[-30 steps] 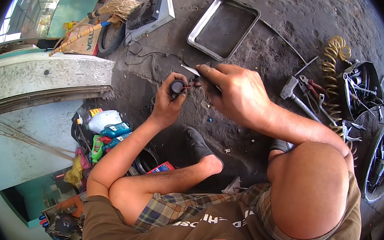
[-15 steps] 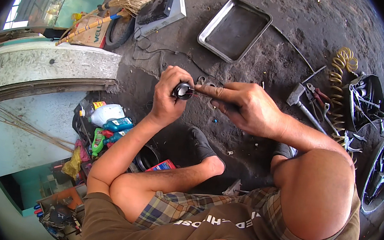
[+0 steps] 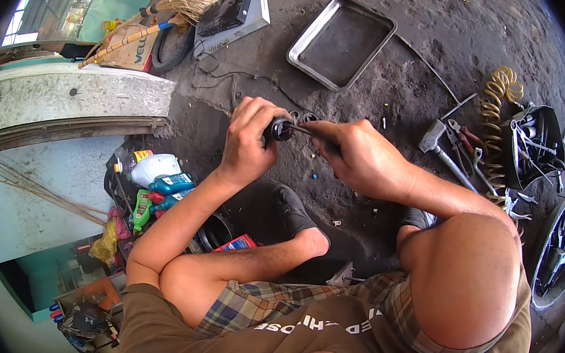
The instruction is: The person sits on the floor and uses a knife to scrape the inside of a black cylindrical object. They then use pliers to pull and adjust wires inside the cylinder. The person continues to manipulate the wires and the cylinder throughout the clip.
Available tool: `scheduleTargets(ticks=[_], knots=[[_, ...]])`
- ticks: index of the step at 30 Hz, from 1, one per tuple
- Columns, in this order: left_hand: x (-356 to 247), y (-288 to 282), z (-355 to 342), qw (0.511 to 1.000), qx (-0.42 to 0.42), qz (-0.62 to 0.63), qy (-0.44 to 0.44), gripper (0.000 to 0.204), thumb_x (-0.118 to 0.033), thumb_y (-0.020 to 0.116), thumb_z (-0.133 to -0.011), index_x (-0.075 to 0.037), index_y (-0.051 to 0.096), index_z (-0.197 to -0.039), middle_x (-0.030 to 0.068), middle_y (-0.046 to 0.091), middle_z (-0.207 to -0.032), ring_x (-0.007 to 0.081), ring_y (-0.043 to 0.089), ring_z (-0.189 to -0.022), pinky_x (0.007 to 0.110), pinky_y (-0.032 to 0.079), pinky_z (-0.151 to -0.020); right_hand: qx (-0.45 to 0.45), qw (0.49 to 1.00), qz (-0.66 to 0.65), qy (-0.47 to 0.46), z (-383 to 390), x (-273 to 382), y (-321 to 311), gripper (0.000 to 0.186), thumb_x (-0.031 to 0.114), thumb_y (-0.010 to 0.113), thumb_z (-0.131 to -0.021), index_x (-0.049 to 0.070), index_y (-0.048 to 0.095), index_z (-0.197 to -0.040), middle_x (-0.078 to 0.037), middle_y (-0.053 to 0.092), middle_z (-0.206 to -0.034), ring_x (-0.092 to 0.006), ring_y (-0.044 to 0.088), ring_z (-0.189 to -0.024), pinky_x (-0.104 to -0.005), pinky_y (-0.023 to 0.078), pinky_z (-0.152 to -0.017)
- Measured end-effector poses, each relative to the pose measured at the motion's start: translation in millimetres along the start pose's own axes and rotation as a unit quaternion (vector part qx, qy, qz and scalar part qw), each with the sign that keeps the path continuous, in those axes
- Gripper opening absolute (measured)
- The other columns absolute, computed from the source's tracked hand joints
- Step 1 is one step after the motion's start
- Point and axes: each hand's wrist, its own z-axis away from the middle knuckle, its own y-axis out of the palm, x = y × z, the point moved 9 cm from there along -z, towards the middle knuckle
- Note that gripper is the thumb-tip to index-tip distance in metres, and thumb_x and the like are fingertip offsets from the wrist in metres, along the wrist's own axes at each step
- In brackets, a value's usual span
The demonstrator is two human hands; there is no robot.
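Observation:
My left hand (image 3: pixel 246 142) is closed round a short black cylindrical part (image 3: pixel 279 130) with a hollow end. That open end faces toward my right hand (image 3: pixel 371 161), and its inside looks dark. Between my right fingers is a thin metal rod-like tool (image 3: pixel 302 130), its tip at the mouth of the black part. Whether the tool is a screwdriver or a pick I cannot make out, as its handle is hidden in my hand. Some small ring-shaped metal pieces (image 3: pixel 310 118) lie on the ground just beyond the two hands.
A shallow metal tray (image 3: pixel 292 56) lies ahead. To the right are a T-handle wrench (image 3: pixel 458 106), a hammer (image 3: pixel 447 151), pliers (image 3: pixel 464 136), a coiled yellow hose (image 3: pixel 492 105) and a black tool bin (image 3: pixel 537 148). Bottles (image 3: pixel 173 183) stand at the left, beside a low wall (image 3: pixel 120 93).
The black part has shifted slightly right and turned, so the pale inside seen before now looks dark. My right fingers have drawn back a little, showing more of the tool.

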Motion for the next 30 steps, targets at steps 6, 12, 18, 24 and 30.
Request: scheduleTargets(ticks=[6,12,18,24,30], knots=[[4.6,11.1,5.0,0.999,0.034,0.024,-0.006,0.033,0.008,0.075,-0.075,-0.003,0.069,-0.106,0.0149,0.069,-0.099,0.0364,0.071,-0.093,0.044,0.057,-0.081,-0.004,0.998,0.065,0.007,-0.6,0.7,0.2,0.040,0.004,0.063,-0.090,0.000,0.068,-0.130,-0.031,0.072,-0.088,-0.0469,0.074,-0.087,-0.0538,0.060,-0.080],[14.6,20.2,12.4,0.997,0.043,0.036,-0.044,0.034,0.000,0.083,-0.076,-0.005,0.067,-0.105,0.0145,0.072,-0.093,0.0376,0.074,-0.083,0.044,0.057,-0.071,0.040,0.991,0.117,0.040,-2.3,4.4,11.8,0.037,0.000,0.059,-0.087,-0.008,0.064,-0.123,-0.033,0.072,-0.085,-0.0494,0.073,-0.084,-0.0554,0.061,-0.077],[19.7,21.2,14.9,0.998,0.024,-0.004,-0.054,0.032,-0.002,0.087,-0.072,-0.008,0.065,-0.094,0.0117,0.071,-0.080,0.0347,0.074,-0.073,0.042,0.056,-0.065,0.038,0.998,0.038,0.031,-7.2,4.6,14.9,0.036,0.000,0.059,-0.087,-0.009,0.064,-0.122,-0.034,0.072,-0.089,-0.0494,0.073,-0.092,-0.0545,0.060,-0.085],[19.9,24.3,18.5,0.998,0.016,0.014,-0.055,0.028,-0.012,0.089,-0.077,-0.009,0.063,-0.087,0.0113,0.068,-0.072,0.0337,0.073,-0.067,0.043,0.054,-0.058,0.033,0.998,-0.033,0.042,-7.4,0.5,14.6,0.036,0.002,0.060,-0.089,-0.004,0.071,-0.123,-0.032,0.073,-0.100,-0.0473,0.072,-0.104,-0.0526,0.059,-0.093],[18.5,23.7,19.1,0.997,0.016,0.052,-0.061,0.028,-0.010,0.090,-0.074,-0.009,0.064,-0.085,0.0111,0.067,-0.070,0.0329,0.073,-0.066,0.042,0.054,-0.058,0.039,0.997,-0.056,0.036,-9.1,-3.8,16.4,0.041,0.002,0.060,-0.089,0.000,0.072,-0.128,-0.032,0.073,-0.103,-0.0462,0.072,-0.105,-0.0518,0.059,-0.095]])
